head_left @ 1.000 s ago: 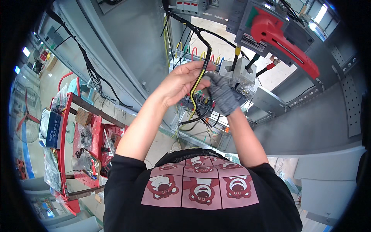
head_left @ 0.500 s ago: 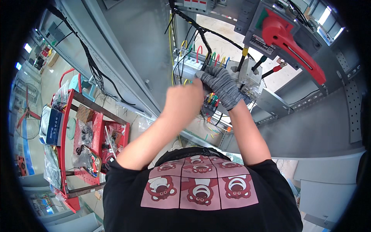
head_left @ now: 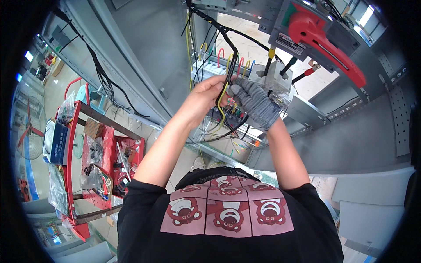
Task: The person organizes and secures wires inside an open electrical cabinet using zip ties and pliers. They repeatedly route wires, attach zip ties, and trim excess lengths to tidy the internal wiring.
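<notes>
A black-wrapped wire bundle runs down from the top of the grey cabinet to both my hands. My left hand, bare, closes its fingertips round the bundle from the left. From the right, my right hand, in a grey knitted glove, pinches the same bundle with thumb and fingers. Below the grip a yellow wire and a black cable hang in loose curves. A row of white circuit breakers with coloured wire loops stands just behind. What lies between the fingertips is partly hidden.
A grey switch with a red handle juts out at the upper right. Thick black cables meet a pale terminal block beside my glove. A red tool cart stands left, past the cabinet's door edge. Wire scraps lie below.
My left hand, a blurred fist in front of the bundle before, now has its fingertips on it. The yellow wire and black cable now show below my hands. The view has shifted slightly.
</notes>
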`<state>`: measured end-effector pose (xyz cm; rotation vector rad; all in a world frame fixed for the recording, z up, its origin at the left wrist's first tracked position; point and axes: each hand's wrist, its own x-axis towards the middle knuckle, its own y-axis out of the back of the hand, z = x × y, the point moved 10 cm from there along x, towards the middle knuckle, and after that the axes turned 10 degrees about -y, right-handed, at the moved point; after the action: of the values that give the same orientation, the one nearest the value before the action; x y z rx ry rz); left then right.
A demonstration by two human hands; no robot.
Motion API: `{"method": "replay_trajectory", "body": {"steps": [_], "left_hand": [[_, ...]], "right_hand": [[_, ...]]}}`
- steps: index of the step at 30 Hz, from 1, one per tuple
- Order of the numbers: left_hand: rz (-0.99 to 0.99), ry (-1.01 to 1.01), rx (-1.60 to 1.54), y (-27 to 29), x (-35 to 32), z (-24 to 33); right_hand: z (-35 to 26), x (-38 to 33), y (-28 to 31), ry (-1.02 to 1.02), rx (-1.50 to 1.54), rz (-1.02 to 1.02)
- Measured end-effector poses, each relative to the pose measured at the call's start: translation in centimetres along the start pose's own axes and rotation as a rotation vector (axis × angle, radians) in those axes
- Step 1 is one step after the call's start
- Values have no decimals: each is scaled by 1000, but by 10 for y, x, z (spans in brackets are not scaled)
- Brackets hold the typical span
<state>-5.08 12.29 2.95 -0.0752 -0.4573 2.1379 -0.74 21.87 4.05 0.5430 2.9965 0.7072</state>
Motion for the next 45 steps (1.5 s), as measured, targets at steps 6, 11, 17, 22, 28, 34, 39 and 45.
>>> {"method": "replay_trajectory", "body": {"steps": [6, 11, 17, 22, 28, 34, 39, 45], "left_hand": [[-167, 23, -172, -26, 9, 12], [-143, -311, 1198, 0, 19, 52], [-138, -121, 1753, -42, -28, 37], [-636, -232, 1330, -104, -90, 11], [121, -488, 622, 12, -14, 33], [-175, 41, -195, -18, -8, 2], [-228, -127, 567, -1, 9, 24], [-30, -215, 1786, -38, -26, 42]], "right_hand": [[31, 0, -21, 146, 224, -158], [35, 1, -8, -247, 394, 37], [3, 16, -17, -208, 174, -131], [-5, 7, -16, -140, 220, -82], [-24, -18, -11, 65, -75, 125], [19, -30, -16, -156, 106, -113], [30, -9, -6, 0, 44, 119], [6, -4, -24, -167, 362, -192]]}}
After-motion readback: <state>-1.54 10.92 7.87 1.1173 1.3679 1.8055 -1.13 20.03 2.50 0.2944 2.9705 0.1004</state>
